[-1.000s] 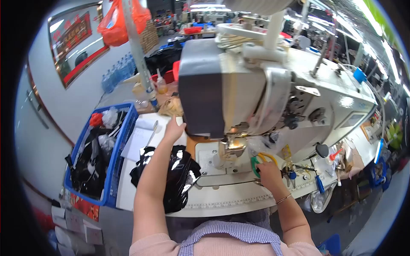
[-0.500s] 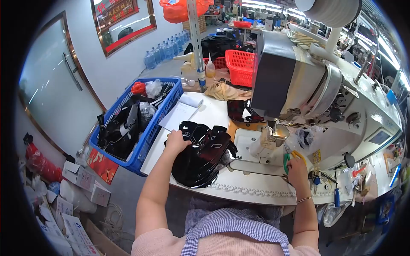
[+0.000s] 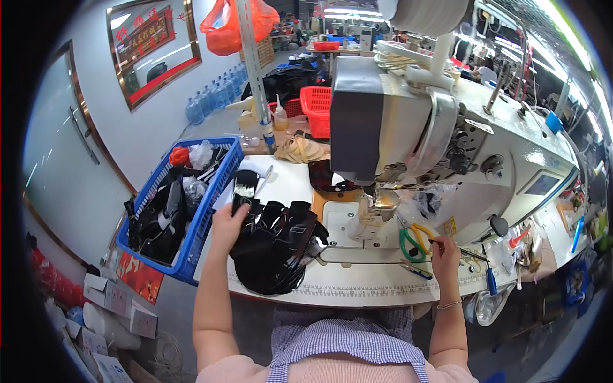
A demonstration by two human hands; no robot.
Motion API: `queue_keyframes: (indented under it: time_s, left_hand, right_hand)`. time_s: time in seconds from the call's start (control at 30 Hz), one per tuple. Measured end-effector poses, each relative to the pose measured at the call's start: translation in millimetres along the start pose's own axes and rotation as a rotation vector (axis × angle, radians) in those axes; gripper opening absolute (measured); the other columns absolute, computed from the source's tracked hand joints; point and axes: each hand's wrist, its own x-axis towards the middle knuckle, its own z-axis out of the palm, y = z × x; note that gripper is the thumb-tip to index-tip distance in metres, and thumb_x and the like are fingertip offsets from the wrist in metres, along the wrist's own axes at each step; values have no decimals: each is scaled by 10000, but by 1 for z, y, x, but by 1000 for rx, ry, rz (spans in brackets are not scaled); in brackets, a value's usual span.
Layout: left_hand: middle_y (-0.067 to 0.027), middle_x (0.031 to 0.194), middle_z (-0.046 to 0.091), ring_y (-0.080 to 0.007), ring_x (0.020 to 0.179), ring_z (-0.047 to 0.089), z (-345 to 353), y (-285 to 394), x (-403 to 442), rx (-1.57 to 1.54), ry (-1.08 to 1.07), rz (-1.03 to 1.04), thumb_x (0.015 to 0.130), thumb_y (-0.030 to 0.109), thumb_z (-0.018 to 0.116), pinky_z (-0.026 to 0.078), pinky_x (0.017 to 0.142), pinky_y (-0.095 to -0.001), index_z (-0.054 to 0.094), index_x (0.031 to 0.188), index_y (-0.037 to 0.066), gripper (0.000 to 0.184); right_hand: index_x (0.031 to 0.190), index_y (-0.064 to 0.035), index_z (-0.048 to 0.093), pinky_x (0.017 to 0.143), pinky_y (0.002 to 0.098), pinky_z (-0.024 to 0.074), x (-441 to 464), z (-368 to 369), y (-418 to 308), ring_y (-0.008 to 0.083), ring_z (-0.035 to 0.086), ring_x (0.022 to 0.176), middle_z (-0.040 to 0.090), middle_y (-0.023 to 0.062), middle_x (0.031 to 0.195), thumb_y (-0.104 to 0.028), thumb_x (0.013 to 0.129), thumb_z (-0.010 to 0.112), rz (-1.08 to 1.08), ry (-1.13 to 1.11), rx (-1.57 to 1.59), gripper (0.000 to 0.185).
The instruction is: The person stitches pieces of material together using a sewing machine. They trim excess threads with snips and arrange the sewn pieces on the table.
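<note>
A pile of glossy black pieces (image 3: 274, 246) lies on the white sewing table, left of the machine's needle area. My left hand (image 3: 228, 225) grips one black piece (image 3: 246, 186) at the pile's upper left, its far end raised over the notepad. At the right, my right hand (image 3: 445, 250) has its fingers pinched together beside the yellow and green scissors (image 3: 415, 242); what it holds, if anything, is too small to name. Another dark glossy piece (image 3: 332, 177) rests behind the pile, partly hidden by the sewing machine head (image 3: 357, 121).
A blue basket (image 3: 191, 249) of black pieces stands at the left. Beige strips (image 3: 300, 149), an oil bottle (image 3: 280, 116) and a red basket (image 3: 316, 110) are behind. Small tools and a blue-handled screwdriver (image 3: 491, 281) lie at the right. A metal post (image 3: 254, 70) rises behind the table.
My left hand has gone from the beige strips to the pile and now lifts one black piece. My right hand has moved off the scissors, which lie on the table.
</note>
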Motion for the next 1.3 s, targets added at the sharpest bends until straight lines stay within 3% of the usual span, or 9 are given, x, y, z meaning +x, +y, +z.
queue_keyframes:
  time_s: [0.07, 0.17, 0.3, 0.37, 0.43, 0.57, 0.7, 0.9, 1.3]
  left_hand:
    - [-39, 882, 638, -117, 732, 616, -1, 44, -14, -608, -140, 11, 883, 61, 549, 503, 618, -236, 575, 1079, 34, 200]
    - [-62, 942, 618, -156, 791, 633, 29, 102, -48, -837, -306, -84, 892, 56, 494, 545, 695, -297, 502, 1155, 40, 264]
    - [-71, 995, 617, -169, 841, 638, 93, 93, -87, -899, -488, -432, 887, 55, 492, 546, 728, -314, 509, 1153, 33, 267]
    - [-66, 993, 620, -148, 845, 630, 121, 73, -100, -859, -573, -290, 881, 46, 520, 542, 728, -294, 521, 1139, 29, 259]
    - [-59, 983, 623, -120, 849, 615, 136, 64, -109, -788, -582, -149, 882, 29, 530, 527, 730, -264, 528, 1145, 13, 264]
    - [-71, 998, 621, -123, 858, 614, 139, 57, -123, -882, -593, -198, 878, 20, 534, 526, 727, -261, 518, 1170, 7, 293]
    - [-72, 970, 626, -115, 828, 612, 131, 61, -126, -933, -600, -267, 874, 32, 554, 520, 746, -261, 555, 1122, -4, 250]
    - [-37, 839, 638, -79, 748, 575, 134, 49, -122, -619, -491, -168, 850, 67, 618, 477, 686, -229, 619, 1003, -15, 173]
    - [-51, 894, 647, -86, 803, 589, 138, 47, -120, -637, -506, -153, 828, 15, 624, 480, 728, -227, 620, 1020, -30, 197]
  right_hand:
    - [923, -21, 616, 531, 320, 450, 7, 6, -4, 259, 569, 629, 586, 137, 786, 21, 781, 576, -40, 111, 3, 153]
    - [931, 2, 622, 591, 254, 469, 8, 4, -18, 178, 602, 691, 625, 103, 816, 0, 793, 603, 148, -39, 236, 140]
    - [879, 32, 629, 703, 205, 496, 4, 9, -89, 103, 615, 808, 656, 73, 884, -23, 776, 673, 493, -393, 921, 124]
    - [844, 20, 629, 700, 228, 513, -6, 23, -116, 106, 615, 808, 651, 69, 864, -13, 755, 694, 319, -436, 1004, 115]
    - [801, 9, 622, 710, 233, 515, -6, 31, -134, 101, 612, 821, 648, 66, 854, -27, 746, 715, 52, -475, 971, 114]
    - [775, -5, 608, 658, 208, 497, -8, 41, -145, 75, 612, 719, 647, 40, 777, -78, 749, 730, 326, -612, 908, 145]
    - [808, -17, 597, 614, 196, 482, -12, 48, -144, 59, 597, 668, 634, 13, 751, -95, 743, 742, 302, -622, 795, 177]
    - [816, -54, 535, 596, 184, 465, -15, 51, -143, 41, 563, 656, 588, -20, 734, -71, 727, 758, 315, -611, 854, 241]
    - [845, -73, 505, 630, 190, 466, -14, 52, -135, 47, 557, 677, 576, -20, 749, -77, 705, 778, 334, -651, 901, 306]
